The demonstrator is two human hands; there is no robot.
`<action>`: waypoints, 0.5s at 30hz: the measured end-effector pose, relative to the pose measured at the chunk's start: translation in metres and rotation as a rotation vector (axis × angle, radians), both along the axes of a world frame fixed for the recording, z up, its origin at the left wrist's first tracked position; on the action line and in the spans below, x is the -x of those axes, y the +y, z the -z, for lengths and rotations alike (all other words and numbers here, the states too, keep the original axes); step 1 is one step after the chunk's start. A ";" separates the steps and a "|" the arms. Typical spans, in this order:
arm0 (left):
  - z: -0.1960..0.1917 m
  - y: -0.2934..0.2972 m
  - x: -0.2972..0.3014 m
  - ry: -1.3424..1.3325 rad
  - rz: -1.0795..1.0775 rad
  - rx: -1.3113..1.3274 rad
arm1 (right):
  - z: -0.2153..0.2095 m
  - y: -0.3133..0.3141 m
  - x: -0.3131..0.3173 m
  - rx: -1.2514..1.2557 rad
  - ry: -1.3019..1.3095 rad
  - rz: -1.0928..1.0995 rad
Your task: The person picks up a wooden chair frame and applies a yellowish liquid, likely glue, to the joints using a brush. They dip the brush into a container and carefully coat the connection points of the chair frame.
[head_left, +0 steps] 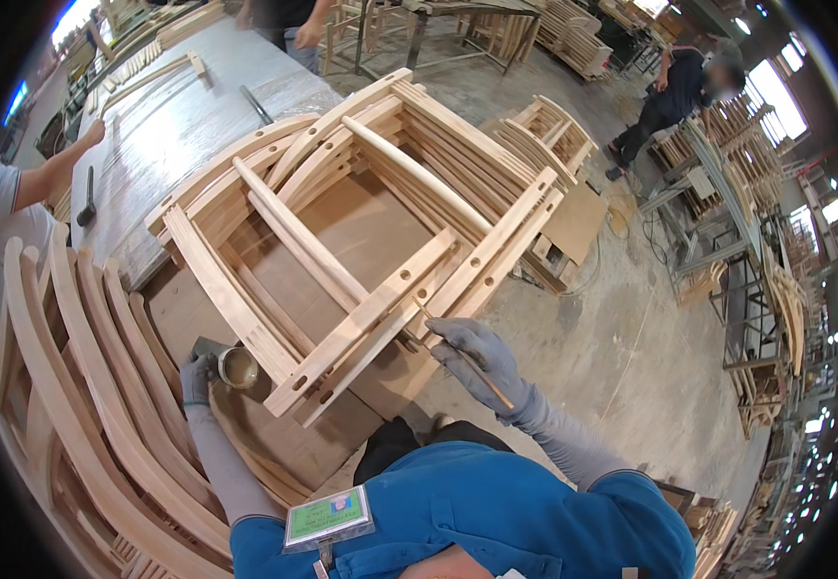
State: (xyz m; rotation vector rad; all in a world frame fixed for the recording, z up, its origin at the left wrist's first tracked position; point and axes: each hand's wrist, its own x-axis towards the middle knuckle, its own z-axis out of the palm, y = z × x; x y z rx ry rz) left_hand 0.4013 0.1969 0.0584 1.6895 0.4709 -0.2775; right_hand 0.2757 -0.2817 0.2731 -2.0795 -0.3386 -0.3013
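My left hand, in a grey glove, is closed around a small round cup with pale, murky contents. My right hand, gloved the same way, pinches a thin wooden stick. Its tip reaches a hole in a wooden rail of the nearest chair-like frame. Several more round and oval holes run along this rail and the one beside it. Round crossbars join the curved side pieces. More frames of the same make lie stacked underneath, mostly hidden.
Curved wooden pieces are piled at my left. Beyond stands a plastic-covered table with a dark hammer-like tool on it. One person's arm rests at its left edge, and another person stands behind. A third person is at the far right, near racks.
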 end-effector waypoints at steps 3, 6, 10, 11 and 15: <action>0.005 -0.027 0.046 -0.024 -0.225 0.394 | -0.002 -0.006 0.012 0.014 -0.055 -0.015; 0.005 -0.049 0.092 -0.336 -0.247 0.046 | -0.002 -0.014 0.035 -0.056 -0.066 -0.037; 0.004 -0.080 0.162 -0.342 -0.709 0.313 | -0.009 -0.041 0.080 0.033 -0.148 0.027; 0.004 -0.088 0.183 -0.310 -0.760 0.252 | -0.010 -0.048 0.093 0.027 -0.155 0.046; 0.005 -0.126 0.277 -0.326 -0.777 -0.002 | -0.018 -0.075 0.150 -0.093 -0.108 0.023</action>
